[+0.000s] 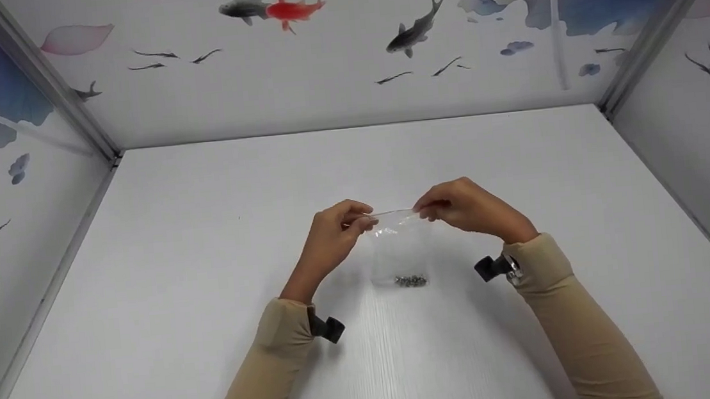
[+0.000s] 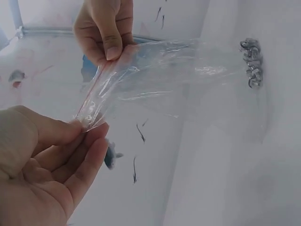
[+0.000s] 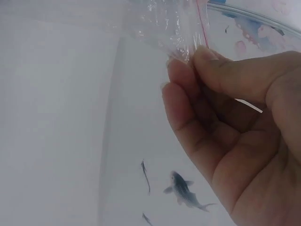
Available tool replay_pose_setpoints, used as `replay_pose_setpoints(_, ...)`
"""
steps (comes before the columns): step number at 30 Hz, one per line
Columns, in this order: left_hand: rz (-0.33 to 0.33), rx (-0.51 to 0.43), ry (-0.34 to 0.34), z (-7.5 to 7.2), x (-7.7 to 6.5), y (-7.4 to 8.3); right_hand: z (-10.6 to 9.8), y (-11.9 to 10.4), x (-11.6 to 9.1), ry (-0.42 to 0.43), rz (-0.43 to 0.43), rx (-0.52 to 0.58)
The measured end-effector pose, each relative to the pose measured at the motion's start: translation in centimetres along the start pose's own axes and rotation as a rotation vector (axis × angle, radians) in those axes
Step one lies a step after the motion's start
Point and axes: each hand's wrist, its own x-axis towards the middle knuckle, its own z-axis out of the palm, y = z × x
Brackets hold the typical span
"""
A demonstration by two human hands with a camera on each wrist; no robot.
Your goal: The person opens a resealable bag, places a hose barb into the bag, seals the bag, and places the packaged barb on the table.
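A clear zip-lock bag (image 1: 399,247) with a thin red line along its top edge hangs between both hands. My left hand (image 1: 338,230) pinches the top left corner between thumb and fingers. The top right corner is pinched by my right hand (image 1: 468,209); its thumb presses the plastic in the right wrist view. Small shiny metal pieces (image 2: 253,63) lie bunched at the bottom of the bag, toward its right corner in the head view. They look like nuts or similar hardware, but their exact kind is too small to tell. The top edge is stretched nearly straight between the hands.
A white table (image 1: 205,251) lies beneath the hands. Around it stand panels printed with fish and petals, the back panel (image 1: 345,91) at the far edge. Metal posts (image 1: 655,32) mark the corners. Each wrist wears a small black camera (image 1: 493,268).
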Motion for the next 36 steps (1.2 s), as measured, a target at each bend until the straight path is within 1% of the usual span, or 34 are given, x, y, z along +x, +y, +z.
replay_pose_setpoints(5,-0.028,0.027,0.131,0.5,1.2,-1.7,0.8,1.0,1.2,0.046,0.072,-0.011)
replay_pose_setpoints(9,-0.068,0.035,0.211,0.7,2.1,-2.7,1.5,1.7,2.1,0.101,0.117,-0.003)
replay_pose_setpoints(13,-0.107,0.034,0.258,1.1,2.9,-3.4,2.3,2.5,2.9,0.159,0.14,0.011)
replay_pose_setpoints(16,-0.137,0.057,0.271,1.3,3.3,-4.0,2.9,3.1,3.4,0.184,0.167,0.028)
replay_pose_setpoints(22,-0.175,0.109,0.268,1.8,4.0,-5.3,4.0,4.1,4.3,0.223,0.211,0.043)
replay_pose_setpoints(25,-0.214,0.131,0.253,2.0,4.2,-5.7,4.5,4.4,4.6,0.227,0.244,0.052)
replay_pose_setpoints(27,-0.249,0.145,0.23,2.1,4.3,-5.9,4.7,4.6,4.7,0.22,0.264,0.057)
replay_pose_setpoints(32,-0.311,0.177,0.137,2.1,4.2,-6.3,5.2,5.1,4.6,0.171,0.305,0.066)
replay_pose_setpoints(36,-0.316,0.192,0.028,2.0,4.0,-6.7,5.4,5.4,4.4,0.104,0.351,0.096)
